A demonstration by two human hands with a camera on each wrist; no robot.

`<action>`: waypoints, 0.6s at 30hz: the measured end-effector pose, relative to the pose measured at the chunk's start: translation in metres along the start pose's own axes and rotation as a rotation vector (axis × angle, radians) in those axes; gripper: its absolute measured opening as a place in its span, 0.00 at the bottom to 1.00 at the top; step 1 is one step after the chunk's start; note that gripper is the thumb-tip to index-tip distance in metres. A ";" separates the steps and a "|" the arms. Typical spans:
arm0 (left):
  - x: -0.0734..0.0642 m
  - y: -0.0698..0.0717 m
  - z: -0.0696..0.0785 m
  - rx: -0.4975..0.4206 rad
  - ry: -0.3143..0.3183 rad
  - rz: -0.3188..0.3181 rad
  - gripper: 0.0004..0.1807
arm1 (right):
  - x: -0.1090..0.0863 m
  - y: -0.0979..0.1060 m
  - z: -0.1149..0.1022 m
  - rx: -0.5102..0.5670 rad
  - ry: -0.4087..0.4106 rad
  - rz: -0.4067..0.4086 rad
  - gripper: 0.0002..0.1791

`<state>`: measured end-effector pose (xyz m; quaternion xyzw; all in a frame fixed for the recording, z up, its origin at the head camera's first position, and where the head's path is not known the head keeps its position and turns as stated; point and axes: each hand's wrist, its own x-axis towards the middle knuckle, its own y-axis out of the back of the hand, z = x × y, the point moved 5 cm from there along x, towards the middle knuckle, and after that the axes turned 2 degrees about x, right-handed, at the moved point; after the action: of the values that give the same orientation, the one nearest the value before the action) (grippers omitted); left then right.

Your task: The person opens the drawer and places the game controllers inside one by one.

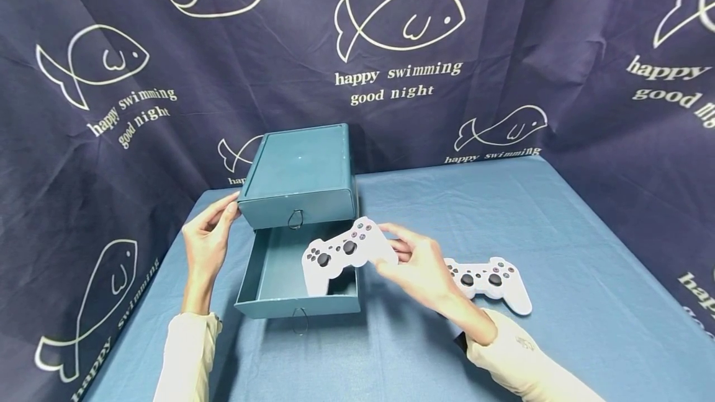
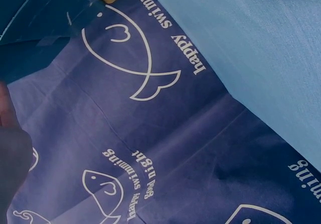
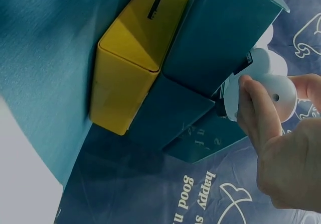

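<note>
My right hand (image 1: 419, 265) grips the right handle of a white game controller (image 1: 337, 252), tilted over the pulled-out lower drawer (image 1: 279, 308) of a teal two-drawer box (image 1: 301, 160). The controller's left handle hangs down near the drawer's front panel. In the right wrist view, fingers and thumb curl round the controller's rounded end (image 3: 286, 93). With its thumb and fingers, my left hand (image 1: 206, 237) touches the upper left front corner of the teal box. Above the lower drawer, the top drawer (image 1: 326, 206) is closed, with a wire loop pull on its front.
Another white game controller (image 1: 515, 293) lies on the blue tablecloth (image 1: 447, 216), partly behind my right wrist. Against the teal box, the right wrist view shows a yellow box (image 3: 120, 73). A dark fish-print curtain (image 1: 301, 79) hangs behind the table.
</note>
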<state>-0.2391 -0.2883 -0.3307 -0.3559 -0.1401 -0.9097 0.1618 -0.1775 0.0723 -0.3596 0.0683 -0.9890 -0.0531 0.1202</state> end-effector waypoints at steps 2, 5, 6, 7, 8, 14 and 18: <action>0.000 0.000 0.000 0.004 0.000 0.001 0.13 | 0.000 -0.002 0.000 -0.002 0.003 0.002 0.29; 0.000 0.000 0.001 0.004 0.001 0.001 0.13 | 0.000 -0.004 -0.001 -0.020 0.001 0.004 0.30; 0.000 0.000 0.001 0.002 0.002 0.001 0.13 | 0.000 -0.005 -0.001 -0.029 0.004 0.002 0.30; 0.000 0.000 0.001 0.000 0.003 0.000 0.13 | 0.000 -0.006 -0.001 -0.039 0.006 0.001 0.31; 0.000 0.000 0.001 -0.003 0.004 -0.001 0.13 | 0.000 -0.006 -0.002 -0.047 0.009 -0.001 0.31; 0.000 0.000 0.001 -0.014 0.005 -0.002 0.13 | 0.000 -0.009 -0.006 -0.094 0.035 -0.012 0.32; 0.000 0.000 0.000 -0.012 0.008 -0.001 0.13 | 0.000 -0.010 -0.009 -0.137 0.055 -0.022 0.31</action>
<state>-0.2390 -0.2882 -0.3306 -0.3530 -0.1342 -0.9121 0.1599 -0.1741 0.0621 -0.3522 0.0722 -0.9785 -0.1201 0.1511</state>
